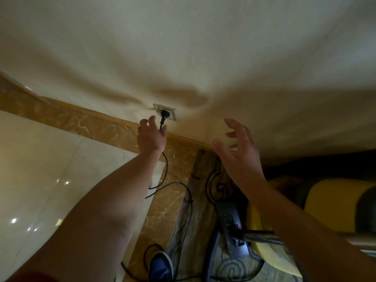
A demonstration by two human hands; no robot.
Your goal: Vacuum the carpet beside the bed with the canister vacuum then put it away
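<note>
A black plug (164,115) sits in a white wall socket (170,114) low on the cream wall. My left hand (151,137) is just below it with fingers spread; the black cord (166,169) runs under the palm and loops down across the floor. To the right, my right hand (238,151) hovers open in the air, touching nothing. The yellow canister vacuum (333,196) stands at the lower right on the patterned carpet (201,192), with its metal tube (262,237) and grey hose (211,257) in front of it.
Glossy white floor tiles (40,159) lie to the left, framed by a brown marble border (91,123). A wooden skirting runs along the wall foot. My blue shoe (160,265) stands on the border near loose loops of cord.
</note>
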